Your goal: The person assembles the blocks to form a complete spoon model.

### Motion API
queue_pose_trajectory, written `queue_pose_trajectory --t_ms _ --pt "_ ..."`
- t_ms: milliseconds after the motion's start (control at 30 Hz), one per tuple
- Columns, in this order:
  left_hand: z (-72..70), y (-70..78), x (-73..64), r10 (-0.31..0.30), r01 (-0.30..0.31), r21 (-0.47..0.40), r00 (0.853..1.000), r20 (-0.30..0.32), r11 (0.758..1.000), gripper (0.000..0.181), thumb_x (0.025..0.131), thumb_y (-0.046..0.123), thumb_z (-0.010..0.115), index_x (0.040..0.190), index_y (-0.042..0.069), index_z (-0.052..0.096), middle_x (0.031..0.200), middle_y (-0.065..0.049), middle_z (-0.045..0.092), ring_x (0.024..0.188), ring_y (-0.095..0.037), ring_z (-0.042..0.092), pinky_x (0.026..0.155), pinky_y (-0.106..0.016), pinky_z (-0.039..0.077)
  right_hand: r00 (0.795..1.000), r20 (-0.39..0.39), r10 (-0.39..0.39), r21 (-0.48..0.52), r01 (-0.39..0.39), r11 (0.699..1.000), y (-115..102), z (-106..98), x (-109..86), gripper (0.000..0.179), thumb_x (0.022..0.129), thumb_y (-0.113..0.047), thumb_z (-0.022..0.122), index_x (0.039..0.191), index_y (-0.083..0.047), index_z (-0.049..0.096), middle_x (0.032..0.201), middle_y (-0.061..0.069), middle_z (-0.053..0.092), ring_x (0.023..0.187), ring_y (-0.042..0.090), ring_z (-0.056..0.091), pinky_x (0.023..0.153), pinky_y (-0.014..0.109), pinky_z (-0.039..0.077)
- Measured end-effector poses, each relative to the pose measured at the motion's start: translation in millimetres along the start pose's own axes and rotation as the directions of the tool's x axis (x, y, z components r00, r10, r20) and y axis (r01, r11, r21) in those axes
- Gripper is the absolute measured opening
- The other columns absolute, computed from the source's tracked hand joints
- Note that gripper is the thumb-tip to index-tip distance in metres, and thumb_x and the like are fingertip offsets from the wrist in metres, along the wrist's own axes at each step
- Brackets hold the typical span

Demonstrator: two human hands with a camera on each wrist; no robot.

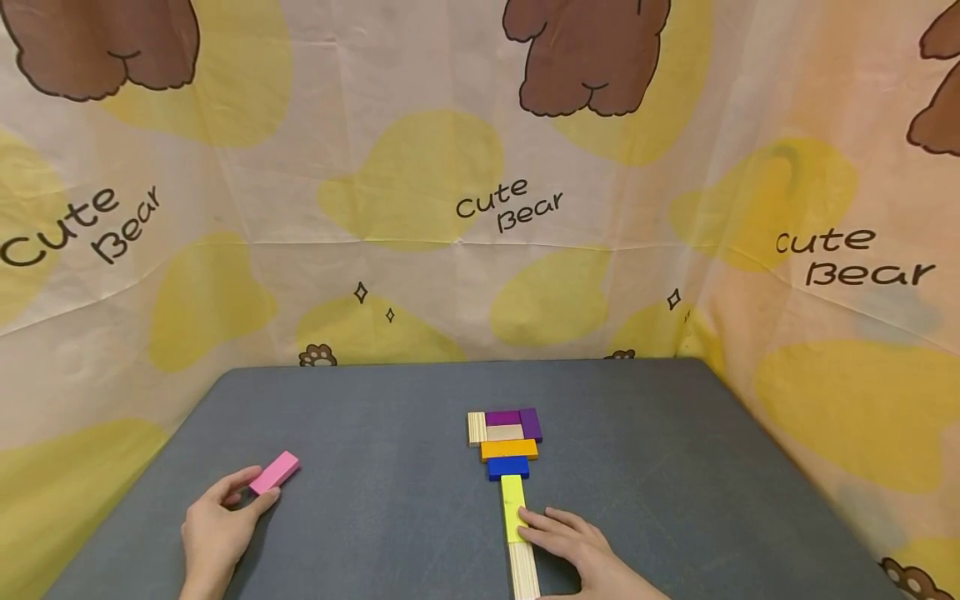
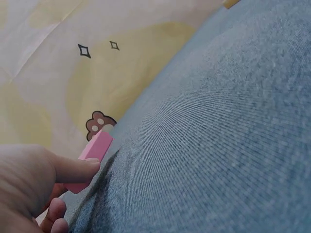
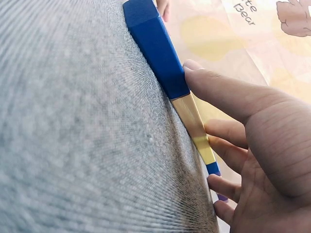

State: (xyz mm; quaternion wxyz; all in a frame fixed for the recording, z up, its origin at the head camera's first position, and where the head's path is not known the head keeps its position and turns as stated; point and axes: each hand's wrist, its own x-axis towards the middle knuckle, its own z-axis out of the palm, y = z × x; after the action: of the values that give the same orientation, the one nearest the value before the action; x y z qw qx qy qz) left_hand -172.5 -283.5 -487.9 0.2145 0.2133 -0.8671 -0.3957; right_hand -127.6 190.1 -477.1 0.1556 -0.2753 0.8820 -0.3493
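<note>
My left hand (image 1: pixel 219 529) pinches a pink block (image 1: pixel 274 473) between thumb and fingers at the table's left side. The left wrist view shows the thumb pressed along that pink block (image 2: pixel 97 145). On the right, my right hand (image 1: pixel 585 552) lies alongside a row of blocks, fingers extended, with fingertips at the yellow block (image 1: pixel 512 500). Nearer me follows a plain wooden block (image 1: pixel 523 573), then a blue block (image 3: pixel 158 53) that only the right wrist view shows. The thumb (image 3: pixel 214 90) rests at that blue block's edge.
Beyond the yellow block lie a short blue block (image 1: pixel 508 468) and an orange block (image 1: pixel 509 450). Past them sit a striped wooden block (image 1: pixel 477 427), a tan one (image 1: pixel 504 432) and two purple blocks (image 1: pixel 531 424). A bear-print cloth (image 1: pixel 405 183) hangs around the grey table (image 1: pixel 360 417).
</note>
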Motion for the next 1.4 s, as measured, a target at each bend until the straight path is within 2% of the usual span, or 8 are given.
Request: queue_pose_trajectory --t_ms 333,633,833,1000,1133,1300,1400 --pt "-0.5 4.1 -2.3 -0.039 0.038 -0.055 0.999 -0.019 0.998 0.050 0.075 0.027 0.088 0.119 0.010 0.071 0.115 -0.017 0.066 0.095 -0.019 0.052 0.075 -0.032 0.036 1.000 -0.001 0.004 -0.003 -0.005 1.000 0.7 0.8 -0.5 0.074 0.081 -0.050 0.076 0.147 -0.027 0.049 0.153 -0.008 0.038 0.132 0.040 0.032 0.094 0.072 0.028" --pt "-1.6 16.9 -7.5 -0.051 0.054 -0.094 0.998 0.030 0.994 0.054 0.076 0.035 0.086 0.123 0.013 0.069 0.123 -0.016 0.063 0.101 -0.018 0.051 0.074 -0.031 0.037 1.000 0.001 0.015 0.007 -0.015 1.000 2.2 1.4 -0.3 0.074 0.081 -0.051 0.076 0.146 -0.029 0.049 0.152 -0.009 0.038 0.132 0.040 0.032 0.094 0.072 0.027" --pt "-1.3 28.6 -13.4 -0.057 0.065 -0.141 0.997 0.058 0.988 0.055 0.076 0.034 0.087 0.123 0.015 0.069 0.124 -0.012 0.062 0.103 -0.017 0.049 0.069 -0.022 0.039 1.000 0.001 0.019 0.010 -0.019 1.000 2.3 2.1 0.1 0.075 0.080 -0.053 0.076 0.146 -0.030 0.049 0.152 -0.011 0.038 0.132 0.039 0.031 0.094 0.072 0.028" --pt "8.5 44.4 -21.4 0.015 0.002 -0.202 0.996 0.083 0.979 0.050 0.076 0.027 0.088 0.120 0.013 0.071 0.121 -0.009 0.063 0.100 -0.016 0.048 0.064 -0.019 0.042 1.000 -0.012 0.001 0.005 -0.001 1.000 2.3 1.2 -1.0 0.073 0.083 -0.052 0.074 0.147 -0.029 0.048 0.153 -0.010 0.037 0.133 0.038 0.031 0.094 0.072 0.027" --pt "22.3 58.8 -29.0 0.114 -0.081 -0.242 0.985 0.126 0.967 0.045 0.077 0.022 0.087 0.118 0.013 0.071 0.118 -0.008 0.064 0.098 -0.017 0.049 0.068 -0.018 0.042 1.000 -0.024 -0.006 0.002 0.006 1.000 2.2 1.5 -1.5 0.072 0.084 -0.054 0.072 0.147 -0.029 0.048 0.153 -0.011 0.037 0.133 0.037 0.031 0.094 0.072 0.028" --pt "42.9 79.2 -35.3 0.218 -0.167 -0.244 0.955 0.202 0.955 0.039 0.079 0.021 0.086 0.115 0.015 0.072 0.115 -0.004 0.067 0.099 -0.018 0.053 0.075 -0.023 0.043 1.000 -0.026 0.005 0.016 -0.005 1.000 2.9 2.3 -1.3 0.071 0.083 -0.055 0.072 0.146 -0.031 0.049 0.152 -0.012 0.037 0.134 0.037 0.030 0.094 0.072 0.027" --pt "56.6 92.9 -35.5 0.282 -0.218 -0.256 0.927 0.248 0.942 0.037 0.078 0.018 0.086 0.113 0.016 0.073 0.113 -0.002 0.068 0.100 -0.021 0.055 0.077 -0.032 0.045 1.000 -0.030 0.002 0.017 -0.002 1.000 3.4 2.5 -2.1 0.071 0.083 -0.056 0.071 0.146 -0.031 0.049 0.152 -0.013 0.036 0.134 0.036 0.030 0.094 0.072 0.028"
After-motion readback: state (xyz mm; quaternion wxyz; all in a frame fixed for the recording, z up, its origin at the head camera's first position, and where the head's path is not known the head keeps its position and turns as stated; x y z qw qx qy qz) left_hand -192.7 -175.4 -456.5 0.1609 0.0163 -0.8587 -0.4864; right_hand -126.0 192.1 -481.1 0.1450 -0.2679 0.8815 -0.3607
